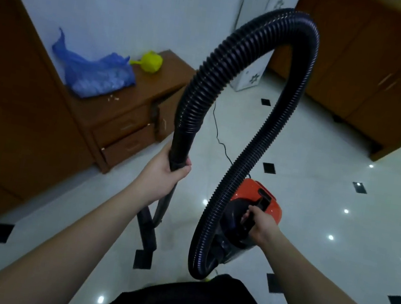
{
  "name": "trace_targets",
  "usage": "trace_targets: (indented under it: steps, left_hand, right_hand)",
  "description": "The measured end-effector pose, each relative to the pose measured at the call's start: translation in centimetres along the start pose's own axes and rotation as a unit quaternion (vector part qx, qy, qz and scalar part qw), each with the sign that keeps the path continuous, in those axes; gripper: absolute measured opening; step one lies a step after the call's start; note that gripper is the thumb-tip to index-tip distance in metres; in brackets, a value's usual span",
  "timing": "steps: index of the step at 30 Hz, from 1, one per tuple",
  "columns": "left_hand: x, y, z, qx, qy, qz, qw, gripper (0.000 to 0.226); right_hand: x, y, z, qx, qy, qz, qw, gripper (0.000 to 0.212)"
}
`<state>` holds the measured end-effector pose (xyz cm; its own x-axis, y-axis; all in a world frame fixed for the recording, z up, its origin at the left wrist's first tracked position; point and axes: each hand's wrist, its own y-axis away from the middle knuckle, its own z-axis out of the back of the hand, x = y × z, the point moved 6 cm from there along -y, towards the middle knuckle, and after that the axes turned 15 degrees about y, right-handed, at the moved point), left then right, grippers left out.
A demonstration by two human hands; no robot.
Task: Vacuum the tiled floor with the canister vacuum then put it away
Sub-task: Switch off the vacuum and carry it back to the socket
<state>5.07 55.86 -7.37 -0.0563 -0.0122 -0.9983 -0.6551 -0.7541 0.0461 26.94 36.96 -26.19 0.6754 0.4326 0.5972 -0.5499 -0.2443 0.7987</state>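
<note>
- A tall brown wooden cabinet [5,100] fills the left edge of the frame, standing against a pale wall [118,2].
- Just right of it, a low wooden drawer unit [131,114] carries a crumpled blue plastic bag [96,72] and, beside that bag toward the upper right, a small yellow watering can [150,61]; a few pale crumbs lie on the unit's top near the bag.
- The floor [305,194] is glossy white tile with small black diamond insets, and it mirrors ceiling lights as bright dots.
- The left hand [164,175], left of centre, has its fingers curled round the smooth black cuff at the end of the hose [235,57]; below the hand the dark wand [148,227] runs down to the floor.
- The ribbed black hose arches high through the upper middle of the frame, then snakes down and loops into the front of the canister vacuum [253,207].
- The canister vacuum, orange and black, sits lower centre-right over the tiles; whether it touches the floor cannot be told.
- The right hand [259,224] grips the black carry handle on top of it.
- A thin black power cord [217,131] trails over the tiles behind the hose.
- A white box-shaped appliance [253,78] with star marks stands at the wall in the upper middle.
- Brown wooden cupboards [379,75] fill the upper right corner.
</note>
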Motion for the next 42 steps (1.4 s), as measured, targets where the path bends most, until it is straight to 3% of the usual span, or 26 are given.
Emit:
trace_targets:
  steps: [5,10,18,24,32,39,42]
  left_hand:
    - [-1.5,-3.1,-2.3,0.024,0.014,-0.007,1.0,0.022]
    - [-2.8,-8.1,-5.9,0.035,0.016,-0.014,0.999,0.039]
    - [-3.3,-17.7,-12.7,0.019,-0.002,0.012,1.0,0.019]
    - [-2.6,-22.1,-16.4,-0.002,0.0,0.018,1.0,0.017]
    - [-0.6,-30.2,-17.3,0.045,-0.068,0.021,0.996,0.016]
    - [2.3,-39.3,-16.6,0.052,-0.046,0.031,0.997,0.016]
    - [2.6,-43.1,-16.4,0.06,-0.042,0.027,0.997,0.016]
  right_hand:
    - [3.4,-0.3,2.0,-0.023,-0.012,0.013,1.0,0.021]
    - [7.6,-3.1,4.2,-0.035,0.021,-0.002,0.999,0.024]
    - [14.0,-10.0,9.3,-0.026,0.034,-0.041,0.998,0.025]
    - [18.4,-14.0,11.9,-0.033,0.058,-0.048,0.997,0.026]
    - [23.6,-19.9,12.7,-0.092,0.038,-0.066,0.993,0.026]
    - [29.1,-24.9,13.1,-0.168,0.04,-0.057,0.983,0.026]
    - [32.0,-26.1,13.4,-0.165,0.002,-0.043,0.985,0.028]
